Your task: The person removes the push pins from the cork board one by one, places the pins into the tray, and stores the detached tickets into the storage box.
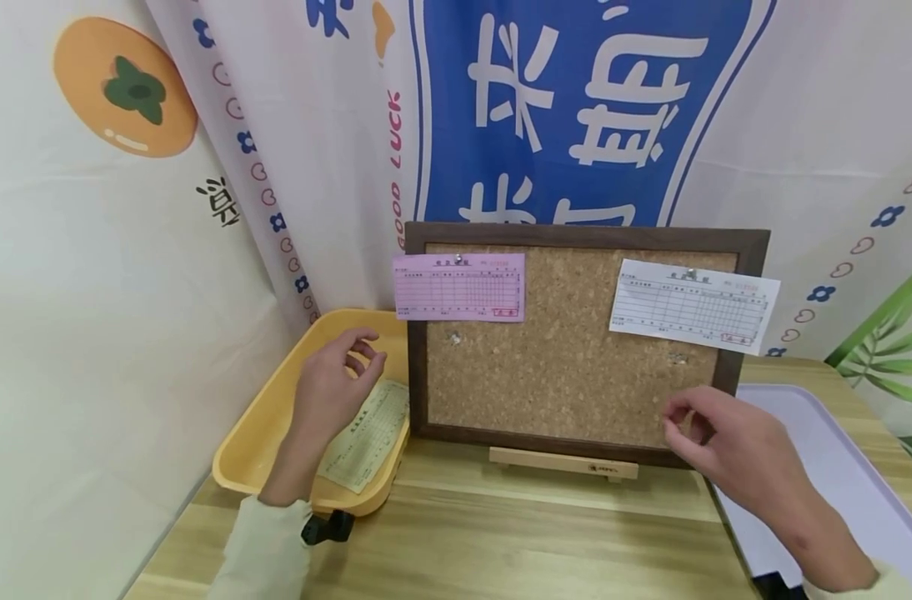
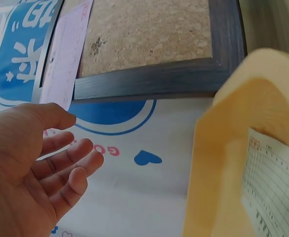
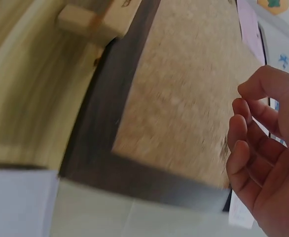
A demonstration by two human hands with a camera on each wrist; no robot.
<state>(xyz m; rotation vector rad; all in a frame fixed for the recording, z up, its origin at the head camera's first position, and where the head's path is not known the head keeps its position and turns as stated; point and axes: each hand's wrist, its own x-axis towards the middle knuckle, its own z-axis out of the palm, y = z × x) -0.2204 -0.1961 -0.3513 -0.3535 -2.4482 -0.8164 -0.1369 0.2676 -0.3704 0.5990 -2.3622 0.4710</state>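
A cork board [image 1: 568,367] in a dark frame carries a pink receipt slip [image 1: 459,296] at its upper left and a white receipt slip [image 1: 689,312] at its upper right. Each slip has a pin near its top edge. Below the slips, a shiny pin [image 1: 455,338] sits on the left side and another pin [image 1: 677,358] on the right. My left hand [image 1: 339,383] hovers over the yellow bin, fingers loosely bent around nothing. Before the board's lower right corner is my right hand [image 1: 741,446], thumb and forefinger tips close together, no object showing between them.
The yellow bin [image 1: 257,425] at the left holds pale green printed slips [image 1: 369,437]. A light wooden stand [image 1: 561,461] supports the board on the wooden table [image 1: 501,533]. At the right lies a lavender tray [image 1: 809,433]; behind hangs a printed curtain [image 1: 336,167].
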